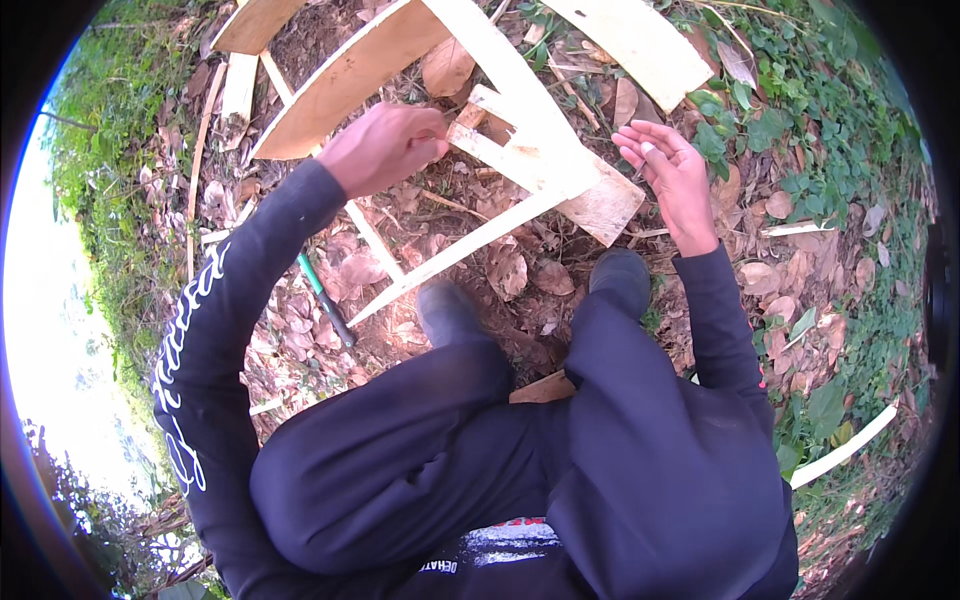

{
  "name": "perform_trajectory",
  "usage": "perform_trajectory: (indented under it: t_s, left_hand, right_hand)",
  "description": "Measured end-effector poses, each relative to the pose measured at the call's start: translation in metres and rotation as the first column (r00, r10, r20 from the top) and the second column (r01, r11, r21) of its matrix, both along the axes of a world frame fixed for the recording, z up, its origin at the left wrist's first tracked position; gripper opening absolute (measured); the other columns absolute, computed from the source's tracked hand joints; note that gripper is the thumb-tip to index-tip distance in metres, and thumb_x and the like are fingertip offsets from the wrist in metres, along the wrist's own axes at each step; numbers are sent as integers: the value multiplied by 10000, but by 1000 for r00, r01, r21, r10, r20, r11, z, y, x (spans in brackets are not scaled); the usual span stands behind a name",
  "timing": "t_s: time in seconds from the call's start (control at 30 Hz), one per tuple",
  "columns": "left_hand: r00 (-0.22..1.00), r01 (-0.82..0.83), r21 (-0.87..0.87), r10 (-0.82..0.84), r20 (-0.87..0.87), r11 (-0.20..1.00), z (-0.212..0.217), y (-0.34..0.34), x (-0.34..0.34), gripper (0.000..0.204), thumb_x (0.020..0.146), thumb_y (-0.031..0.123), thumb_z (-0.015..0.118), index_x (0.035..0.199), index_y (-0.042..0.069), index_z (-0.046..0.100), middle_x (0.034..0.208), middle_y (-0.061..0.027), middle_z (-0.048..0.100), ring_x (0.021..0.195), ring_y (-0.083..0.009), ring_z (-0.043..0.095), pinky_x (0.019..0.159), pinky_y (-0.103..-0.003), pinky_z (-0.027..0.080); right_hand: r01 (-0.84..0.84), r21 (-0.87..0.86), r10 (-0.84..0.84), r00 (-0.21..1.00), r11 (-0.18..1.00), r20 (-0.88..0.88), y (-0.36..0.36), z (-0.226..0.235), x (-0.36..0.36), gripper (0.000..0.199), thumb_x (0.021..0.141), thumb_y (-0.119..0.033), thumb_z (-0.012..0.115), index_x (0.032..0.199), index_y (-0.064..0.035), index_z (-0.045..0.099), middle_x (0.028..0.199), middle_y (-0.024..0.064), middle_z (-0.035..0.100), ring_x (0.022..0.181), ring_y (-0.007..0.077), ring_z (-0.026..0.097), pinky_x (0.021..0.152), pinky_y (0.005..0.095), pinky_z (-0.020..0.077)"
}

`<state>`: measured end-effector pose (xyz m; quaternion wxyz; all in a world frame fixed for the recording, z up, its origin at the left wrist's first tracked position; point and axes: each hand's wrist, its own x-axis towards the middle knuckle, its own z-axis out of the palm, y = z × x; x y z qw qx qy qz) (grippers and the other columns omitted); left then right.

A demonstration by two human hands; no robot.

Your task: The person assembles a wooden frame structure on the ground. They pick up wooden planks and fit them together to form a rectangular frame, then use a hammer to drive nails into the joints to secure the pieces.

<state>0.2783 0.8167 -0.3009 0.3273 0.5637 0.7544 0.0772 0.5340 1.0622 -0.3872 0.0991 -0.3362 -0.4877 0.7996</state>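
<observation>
While curling L hand (395, 147) by wood slat (488, 152) w/ grasp unclear, holding R hand (675, 185) unclenched; ideally steadying slat w/ both.

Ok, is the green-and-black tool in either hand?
No, the green-and-black tool lies on the leafy ground, apart from both the left hand and the right hand.

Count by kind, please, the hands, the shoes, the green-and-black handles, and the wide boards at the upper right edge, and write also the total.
Hands: 2 (left hand, right hand)
Shoes: 2 (left shoe, right shoe)
Green-and-black handle: 1
Wide board at the upper right edge: 1
Total: 6
</observation>
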Motion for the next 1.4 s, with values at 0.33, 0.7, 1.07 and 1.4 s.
perform_trajectory:
  t_s: [0.33,0.7,1.07,1.4]
  left_hand:
    - [973,11,64,4,-230,998,-71,40,5,132,889,109,556,910,45,669,833,-115,684,725,-263,695,652,-410,568]
    - [962,231,79,-215,-170,970,-78,42,2,181,868,-3,537,916,70,695,721,-130,663,631,-264,689,589,-383,576]
    - [949,243,59,-225,-222,968,-91,51,1,149,821,49,546,867,29,687,747,-161,653,675,-295,689,601,-426,566]
    - [953,140,0,-135,-270,990,-58,46,-5,251,874,26,480,1023,7,682,875,-157,662,704,-257,682,657,-384,588]
  right_hand:
    - [-196,-278,153,974,940,-168,-6,-30,-118,296,1006,-86,480,1268,48,519,1230,183,623,1141,201,614,940,251,501]
    - [-514,134,517,856,847,15,-31,-28,-113,328,985,-227,575,1224,-18,656,942,-48,660,676,-17,492,585,147,407]
    - [-383,69,382,924,921,31,-6,-36,-77,300,989,-102,510,1243,35,590,1117,96,694,905,78,606,823,226,491]
    - [-301,98,302,953,949,8,5,-34,-48,295,991,-91,503,1249,29,580,1170,127,681,875,84,600,818,219,485]
